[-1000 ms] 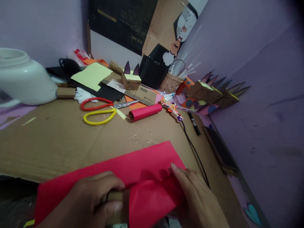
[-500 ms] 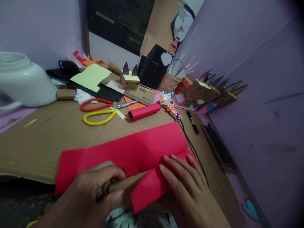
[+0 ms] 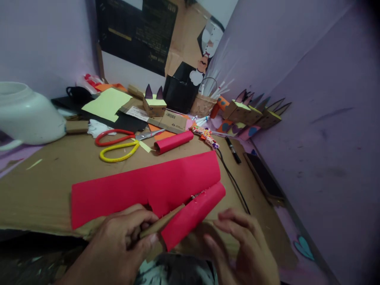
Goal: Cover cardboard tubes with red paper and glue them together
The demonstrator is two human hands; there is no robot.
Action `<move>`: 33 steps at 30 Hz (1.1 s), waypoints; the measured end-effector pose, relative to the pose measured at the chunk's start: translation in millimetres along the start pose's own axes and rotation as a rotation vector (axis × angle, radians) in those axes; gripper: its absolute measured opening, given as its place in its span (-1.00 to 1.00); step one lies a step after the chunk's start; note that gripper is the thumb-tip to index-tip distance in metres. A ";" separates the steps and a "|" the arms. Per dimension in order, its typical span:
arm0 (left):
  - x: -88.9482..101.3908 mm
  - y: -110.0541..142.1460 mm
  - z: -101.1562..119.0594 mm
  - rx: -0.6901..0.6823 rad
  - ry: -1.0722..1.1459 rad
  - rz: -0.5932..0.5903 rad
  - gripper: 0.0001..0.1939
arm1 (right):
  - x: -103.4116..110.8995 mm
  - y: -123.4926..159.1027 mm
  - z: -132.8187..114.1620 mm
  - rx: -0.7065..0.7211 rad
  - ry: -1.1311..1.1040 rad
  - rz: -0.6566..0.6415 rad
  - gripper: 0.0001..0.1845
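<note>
My left hand [image 3: 124, 241] pinches the left end of a brown cardboard tube [image 3: 162, 224] between thumb and fingers. Red paper [image 3: 142, 178] is folded over the tube's right part, and its long flat part lies on the cardboard surface beyond. A whitish, stringy, glue-like line [image 3: 198, 195] shows where the folded edge meets the flat paper. To the right of the fold, my right hand [image 3: 246, 245] is off the paper, fingers apart and curved, with nothing in it. Farther back lies a red-covered tube [image 3: 174, 141].
Scissors [image 3: 138, 138] with red and yellow handles lie behind the paper. A floral-patterned tool with a cord [image 3: 204, 134], a black marker [image 3: 233, 150] and a phone [image 3: 264, 176] are to the right. A white jar [image 3: 32, 114] stands left; small eared cardboard boxes [image 3: 154, 107] sit at the back.
My right hand pressed the red paper over the tube, then lifted off to the right. The flap now lies folded on the tube, exposing the glue-like line. My left hand kept its hold.
</note>
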State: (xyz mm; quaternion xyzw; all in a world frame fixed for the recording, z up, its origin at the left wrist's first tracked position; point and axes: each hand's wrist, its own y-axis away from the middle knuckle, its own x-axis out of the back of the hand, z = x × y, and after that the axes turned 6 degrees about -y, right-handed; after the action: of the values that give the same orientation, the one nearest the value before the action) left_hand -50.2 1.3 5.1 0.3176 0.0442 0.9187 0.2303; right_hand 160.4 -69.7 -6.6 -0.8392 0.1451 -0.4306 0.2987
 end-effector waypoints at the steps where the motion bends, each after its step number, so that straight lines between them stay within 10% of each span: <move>1: -0.7 -0.2 -0.7 0.020 0.025 -0.019 -0.83 | -3.2 6.9 -4.1 -0.039 -0.055 -0.009 -0.91; 5: -1.5 -1.8 -2.3 0.035 0.094 -0.135 -0.79 | -20.4 19.5 -21.7 -0.081 -0.039 -0.173 -0.64; 18: -5.4 -1.6 9.0 0.012 0.129 -0.185 -0.69 | -34.6 9.7 -33.6 -0.078 0.114 0.040 -0.74; 33: -35.7 -5.5 -16.2 -0.315 -0.175 0.073 -0.79 | -42.0 11.0 -19.0 0.136 0.066 0.032 -0.71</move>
State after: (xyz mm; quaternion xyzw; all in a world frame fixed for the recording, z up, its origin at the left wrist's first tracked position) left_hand -33.1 -8.8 -29.2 0.3577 -0.1320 0.8910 0.2465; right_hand 120.5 -64.4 -31.6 -0.7999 0.1386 -0.4622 0.3569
